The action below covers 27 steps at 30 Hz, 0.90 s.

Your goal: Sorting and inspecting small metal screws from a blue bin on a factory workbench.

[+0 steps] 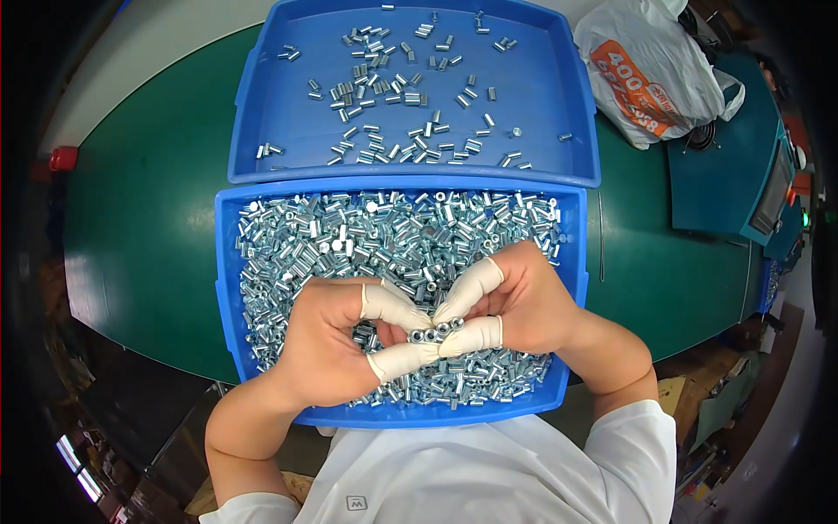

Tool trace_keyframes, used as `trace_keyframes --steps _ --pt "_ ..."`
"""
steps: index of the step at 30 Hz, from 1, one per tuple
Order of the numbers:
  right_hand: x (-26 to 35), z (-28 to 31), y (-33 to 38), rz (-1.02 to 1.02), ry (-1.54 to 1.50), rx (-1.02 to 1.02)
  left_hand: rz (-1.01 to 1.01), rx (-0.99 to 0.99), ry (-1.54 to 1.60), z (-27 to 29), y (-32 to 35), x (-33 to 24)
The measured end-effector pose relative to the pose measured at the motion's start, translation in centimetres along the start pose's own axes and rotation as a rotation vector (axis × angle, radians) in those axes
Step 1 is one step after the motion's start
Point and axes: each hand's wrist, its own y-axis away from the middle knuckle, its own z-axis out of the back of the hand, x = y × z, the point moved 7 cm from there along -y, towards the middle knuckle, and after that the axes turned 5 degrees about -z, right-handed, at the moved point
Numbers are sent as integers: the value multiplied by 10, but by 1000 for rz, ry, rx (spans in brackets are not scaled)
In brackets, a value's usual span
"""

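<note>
Over the near blue tray [225, 288], my left hand [349, 336] and my right hand [506, 306] meet fingertip to fingertip. White finger cots cover the thumbs and forefingers. Pinched between them is a short row of several small metal sleeves [437, 332], their round open ends facing up toward me. Both hands are closed on this row. Beneath lies a thick heap of loose silvery metal sleeves [349, 231], some partly hidden by my hands and forearms.
A second blue tray [515, 96] adjoins the near one on its far side, with scattered metal sleeves [375, 87]. Both rest on a green table [148, 201]. At the far right are a white plastic bag [602, 35] and a teal machine [720, 188]. A red object [63, 158] sits far left.
</note>
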Motion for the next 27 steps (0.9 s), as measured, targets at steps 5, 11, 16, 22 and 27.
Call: trace_keyframes --steps 5,11,16,22,27 --pt "-1 -1 0 -19 -31 0 11 -3 -3 0 1 0" --pt "0 -2 0 -7 -33 8 21 -7 9 1 2 2" --pt "0 -3 0 -17 -60 17 41 -8 32 1 3 5" --pt "1 -3 -1 -7 -44 14 58 -12 66 1 3 6" --pt "0 -3 -1 -3 -47 21 48 -14 72 1 3 5"
